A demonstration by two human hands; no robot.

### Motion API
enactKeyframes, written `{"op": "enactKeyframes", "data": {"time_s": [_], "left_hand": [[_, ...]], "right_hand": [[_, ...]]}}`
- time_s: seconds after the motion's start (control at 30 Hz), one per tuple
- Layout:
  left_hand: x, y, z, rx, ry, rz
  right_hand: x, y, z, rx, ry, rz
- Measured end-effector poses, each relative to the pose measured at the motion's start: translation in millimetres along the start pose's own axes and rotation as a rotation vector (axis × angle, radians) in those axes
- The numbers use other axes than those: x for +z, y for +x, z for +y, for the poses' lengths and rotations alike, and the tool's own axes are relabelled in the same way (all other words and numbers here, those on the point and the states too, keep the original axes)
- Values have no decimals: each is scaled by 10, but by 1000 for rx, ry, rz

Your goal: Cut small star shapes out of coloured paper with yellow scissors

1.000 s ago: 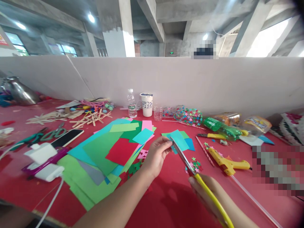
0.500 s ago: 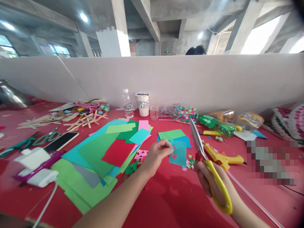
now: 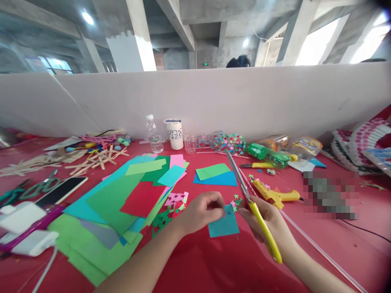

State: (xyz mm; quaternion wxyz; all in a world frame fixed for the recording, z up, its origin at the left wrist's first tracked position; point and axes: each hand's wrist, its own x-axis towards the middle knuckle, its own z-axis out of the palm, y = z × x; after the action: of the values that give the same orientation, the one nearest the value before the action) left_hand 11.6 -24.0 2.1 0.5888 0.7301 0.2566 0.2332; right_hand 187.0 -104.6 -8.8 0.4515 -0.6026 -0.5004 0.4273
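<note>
1. Red cloth-covered counter [image 3: 214,268], strewn with coloured paper sheets [image 3: 122,199].
2. Right hand [image 3: 267,226]: grip clamped on yellow-handled steel scissors [image 3: 249,201], blades pointing away.
3. Left hand [image 3: 201,211]: grip pinched on small teal paper square [image 3: 224,226], held between the hands, low over the counter.

surface: red table [image 3: 214,268] | left — paper sheets [image 3: 110,203], wooden sticks [image 3: 94,156], phone [image 3: 61,191] | right — glue gun [image 3: 275,195]

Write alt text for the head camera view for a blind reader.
A left hand pinches a small blue paper piece while the right hand holds yellow-handled scissors beside it, above a red table strewn with coloured paper sheets and a glue gun.
</note>
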Motion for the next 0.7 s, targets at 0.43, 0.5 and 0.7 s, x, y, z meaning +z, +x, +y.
{"op": "enactKeyframes", "data": {"time_s": [0.43, 0.5, 0.7], "left_hand": [[77, -17, -17, 23, 41, -26], [83, -10, -19, 19, 18, -15], [97, 18, -65, -29, -10, 63]], "right_hand": [[96, -18, 7, 6, 32, -84], [91, -18, -6, 48, 58, -61], [100, -16, 7, 47, 66, -62]]}}
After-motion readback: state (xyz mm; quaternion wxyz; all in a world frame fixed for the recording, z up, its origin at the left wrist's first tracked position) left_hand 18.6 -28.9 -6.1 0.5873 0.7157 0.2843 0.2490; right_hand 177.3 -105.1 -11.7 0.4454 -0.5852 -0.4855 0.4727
